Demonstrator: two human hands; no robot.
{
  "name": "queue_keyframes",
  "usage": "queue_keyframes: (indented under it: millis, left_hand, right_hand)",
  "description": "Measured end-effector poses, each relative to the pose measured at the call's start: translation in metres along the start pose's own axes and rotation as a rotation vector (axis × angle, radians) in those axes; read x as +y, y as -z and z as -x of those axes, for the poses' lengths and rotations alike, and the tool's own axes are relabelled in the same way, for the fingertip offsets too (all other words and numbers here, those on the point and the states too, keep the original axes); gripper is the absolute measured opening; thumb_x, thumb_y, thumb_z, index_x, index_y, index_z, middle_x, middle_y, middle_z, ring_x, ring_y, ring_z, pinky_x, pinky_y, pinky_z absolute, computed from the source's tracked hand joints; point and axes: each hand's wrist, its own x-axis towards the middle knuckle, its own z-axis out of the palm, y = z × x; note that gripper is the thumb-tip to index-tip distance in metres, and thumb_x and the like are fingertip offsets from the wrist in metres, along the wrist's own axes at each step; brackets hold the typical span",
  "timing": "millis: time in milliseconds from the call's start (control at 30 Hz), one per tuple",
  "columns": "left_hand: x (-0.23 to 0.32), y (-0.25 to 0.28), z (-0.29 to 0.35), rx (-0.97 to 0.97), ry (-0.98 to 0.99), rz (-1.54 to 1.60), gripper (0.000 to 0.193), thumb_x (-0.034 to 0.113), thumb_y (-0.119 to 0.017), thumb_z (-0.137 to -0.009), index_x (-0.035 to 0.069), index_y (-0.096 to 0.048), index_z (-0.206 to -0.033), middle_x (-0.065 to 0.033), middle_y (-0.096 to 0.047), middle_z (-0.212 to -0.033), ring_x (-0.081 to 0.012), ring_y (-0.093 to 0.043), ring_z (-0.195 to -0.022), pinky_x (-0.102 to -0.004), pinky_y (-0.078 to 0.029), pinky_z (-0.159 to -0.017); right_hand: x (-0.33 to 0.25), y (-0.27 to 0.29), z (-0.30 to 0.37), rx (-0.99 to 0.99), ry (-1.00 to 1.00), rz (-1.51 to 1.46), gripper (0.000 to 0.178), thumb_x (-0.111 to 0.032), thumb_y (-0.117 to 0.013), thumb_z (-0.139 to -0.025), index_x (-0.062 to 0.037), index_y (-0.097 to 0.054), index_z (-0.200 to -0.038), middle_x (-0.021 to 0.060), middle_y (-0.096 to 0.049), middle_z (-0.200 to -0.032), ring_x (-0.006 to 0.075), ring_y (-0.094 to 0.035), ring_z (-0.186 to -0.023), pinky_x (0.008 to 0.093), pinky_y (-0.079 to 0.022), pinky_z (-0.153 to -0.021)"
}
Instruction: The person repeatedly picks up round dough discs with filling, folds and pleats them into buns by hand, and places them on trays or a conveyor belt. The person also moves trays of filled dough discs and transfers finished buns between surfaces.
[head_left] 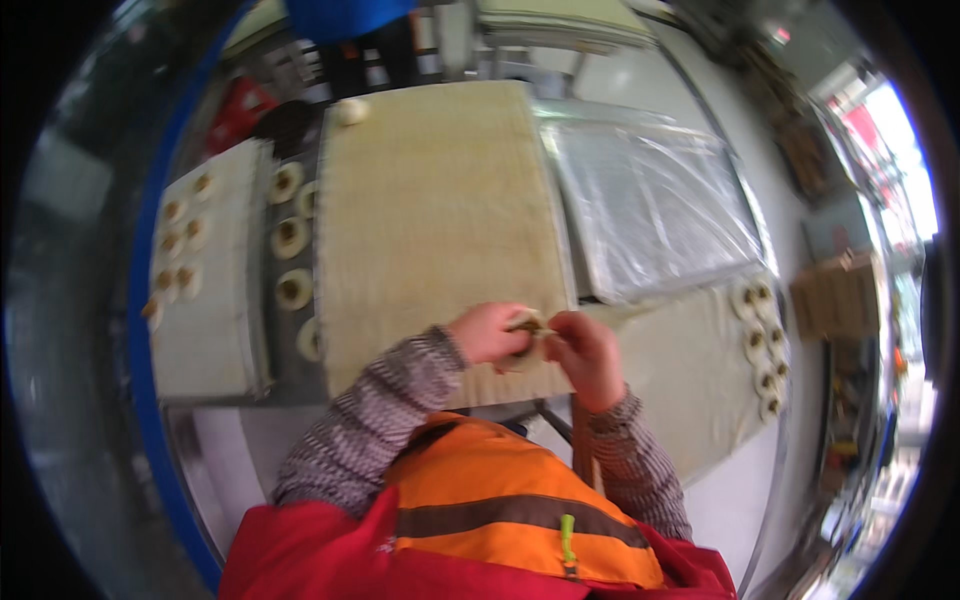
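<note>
In front of me, over the near edge of a cloth-covered board (440, 210), I hold a filled dough bun (524, 358). My left hand (488, 334) cups the pale dough from the left, its fingers curled round it. Dark filling shows at the top of the dough. My right hand (588, 356) pinches the dough's rim from the right with thumb and fingers. One finished-looking white bun (351, 111) sits at the far left corner of the board.
Dough rounds topped with filling (290, 238) lie on the metal surface left of the board. More rounds sit on a left cloth-covered board (215, 330) and a right one (680, 370). A plastic-covered tray (650, 205) lies far right. Someone in blue (345, 18) stands beyond.
</note>
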Motion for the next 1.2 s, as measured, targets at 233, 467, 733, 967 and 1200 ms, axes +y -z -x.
queue_keyframes:
  millis: [233, 467, 733, 967, 1200]
  left_hand:
    - [-0.016, 0.002, 0.011, 0.012, -0.201, 0.12, 0.036, 0.013, -0.058, -0.086, 0.007, -0.055, -0.122, -0.006, -0.065, -0.099, -0.0139, -0.064, -0.082, -0.028, -0.054, -0.06]
    - [-0.013, 0.009, 0.041, 0.149, -0.097, -0.08, 0.035, 0.014, -0.053, -0.087, 0.007, -0.053, -0.121, -0.0043, -0.062, -0.081, -0.0107, -0.057, -0.059, -0.0255, -0.048, -0.045]
    - [-0.01, 0.045, 0.046, -0.063, -0.058, -0.264, 0.037, 0.015, -0.054, -0.082, 0.009, -0.056, -0.119, -0.005, -0.062, -0.076, -0.0111, -0.059, -0.058, -0.024, -0.044, -0.046]
    - [-0.034, 0.049, 0.056, 0.247, -0.124, 0.215, 0.028, 0.021, -0.06, -0.087, 0.009, -0.062, -0.113, 0.0017, -0.06, -0.078, -0.0047, -0.049, -0.055, -0.0197, -0.039, -0.045]
    - [-0.028, 0.048, 0.054, 0.279, -0.115, -0.096, 0.028, 0.014, -0.057, -0.088, 0.004, -0.06, -0.113, 0.0005, -0.062, -0.082, -0.0055, -0.055, -0.07, -0.0208, -0.046, -0.062]
  right_hand:
    - [-0.007, -0.015, -0.001, 0.036, 0.212, 0.166, 0.008, 0.003, -0.059, -0.083, 0.0053, -0.057, -0.091, 0.0096, -0.061, -0.07, 0.0129, -0.063, -0.06, 0.0241, -0.049, -0.053]
    - [-0.02, -0.029, -0.014, -0.106, 0.01, 0.051, 0.016, 0.003, -0.061, -0.082, 0.0035, -0.057, -0.098, 0.0099, -0.062, -0.071, 0.0165, -0.064, -0.062, 0.0267, -0.048, -0.056]
    - [-0.027, -0.056, -0.021, -0.081, 0.25, 0.342, 0.012, 0.002, -0.064, -0.079, 0.0026, -0.06, -0.091, 0.0118, -0.062, -0.071, 0.0196, -0.066, -0.064, 0.0277, -0.049, -0.056]
    - [-0.021, -0.07, -0.027, -0.034, -0.017, 0.086, 0.012, 0.001, -0.064, -0.081, 0.0049, -0.059, -0.092, 0.0088, -0.064, -0.071, 0.0131, -0.065, -0.064, 0.0247, -0.05, -0.054]
    - [-0.022, -0.075, -0.033, -0.016, 0.461, 0.452, 0.019, -0.002, -0.064, -0.08, 0.0033, -0.06, -0.098, 0.0121, -0.063, -0.074, 0.0189, -0.064, -0.062, 0.0288, -0.05, -0.057]
